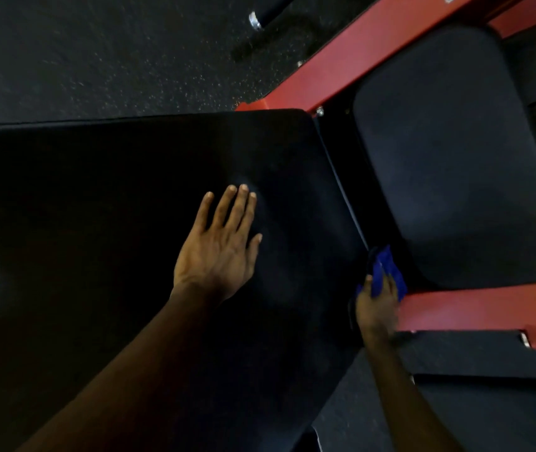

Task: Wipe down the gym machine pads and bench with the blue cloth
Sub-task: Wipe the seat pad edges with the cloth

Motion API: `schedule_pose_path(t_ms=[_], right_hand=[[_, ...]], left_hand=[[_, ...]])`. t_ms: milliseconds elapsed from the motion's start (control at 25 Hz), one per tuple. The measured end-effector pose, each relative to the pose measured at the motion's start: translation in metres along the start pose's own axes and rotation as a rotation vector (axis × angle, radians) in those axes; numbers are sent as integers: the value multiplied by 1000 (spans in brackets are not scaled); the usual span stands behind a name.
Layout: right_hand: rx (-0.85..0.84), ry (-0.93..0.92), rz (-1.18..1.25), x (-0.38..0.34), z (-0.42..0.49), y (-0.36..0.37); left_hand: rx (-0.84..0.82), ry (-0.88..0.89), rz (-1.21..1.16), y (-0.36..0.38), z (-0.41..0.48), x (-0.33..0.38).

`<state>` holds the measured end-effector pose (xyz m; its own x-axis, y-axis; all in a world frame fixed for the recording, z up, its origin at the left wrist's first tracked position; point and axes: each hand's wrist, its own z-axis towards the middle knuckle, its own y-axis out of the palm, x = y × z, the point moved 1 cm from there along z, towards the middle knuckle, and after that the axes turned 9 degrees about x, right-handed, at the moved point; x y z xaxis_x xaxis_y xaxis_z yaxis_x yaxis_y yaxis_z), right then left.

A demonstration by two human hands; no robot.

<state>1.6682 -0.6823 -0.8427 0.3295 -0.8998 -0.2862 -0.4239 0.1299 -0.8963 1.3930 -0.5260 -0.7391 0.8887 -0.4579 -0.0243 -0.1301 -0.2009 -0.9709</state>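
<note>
The blue cloth (385, 275) sits bunched in the right hand (375, 306), fingers closed around it at the bench (113, 223) edge beside the seat pad (455, 158), left hand (219, 249) flat with fingers spread, so a loose wad could skip that dark gap.

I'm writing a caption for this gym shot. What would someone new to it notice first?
Probably the blue cloth, bunched in the right hand at the lower right, in the gap between the big black pad and the seat pad. Next, the left hand spread flat on the big pad at centre, and the red frame around the seat.
</note>
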Motion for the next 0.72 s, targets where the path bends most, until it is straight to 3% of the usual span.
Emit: schedule_pose_path(t_ms=[240,320,440,560,640,720], right_hand=[[-15,-208,9,-128,38,41],[-50,-259,45,-131,36,38],[-9,-358,102,-76,-24,18],[49,-171,78,-25,-53,8],[50,14,24,-42,-39,14],[13,-13,-14,-85,-35,23]], left_hand=[[31,0,1,-1,-1,0],[29,-1,18,0,-1,1],[23,1,43,1,-2,-1],[58,5,63,4,-3,-1],[51,3,62,5,-1,-1],[64,9,59,5,-1,0]])
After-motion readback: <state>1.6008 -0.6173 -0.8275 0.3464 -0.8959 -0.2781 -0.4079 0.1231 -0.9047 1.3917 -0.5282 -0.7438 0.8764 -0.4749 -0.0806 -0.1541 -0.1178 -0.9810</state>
